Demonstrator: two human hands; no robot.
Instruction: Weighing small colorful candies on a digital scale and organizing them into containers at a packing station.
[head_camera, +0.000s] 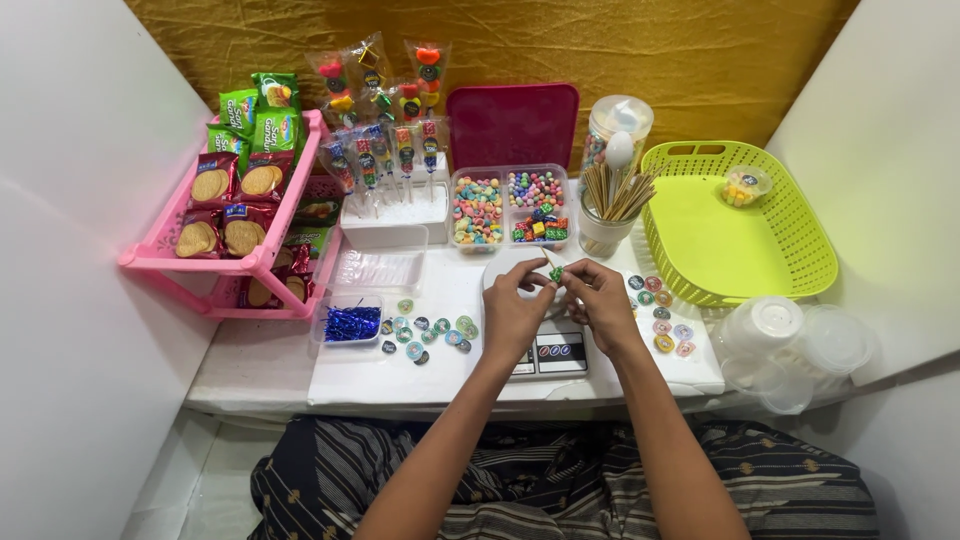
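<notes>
White bench (270, 365), white side walls, mustard cloth behind. Left hand (515, 312) and right hand (603, 300) meet over digital scale (548, 352), fingertips of both pinched on small green candy (556, 273) and thin skewer stick (551, 259). Sectioned candy box (510, 208) just behind hands. Cup of skewers (608, 215) beside lime basket (740, 225). Round stickers (430, 335) left of scale. Pink snack rack (235, 262) far left.
</notes>
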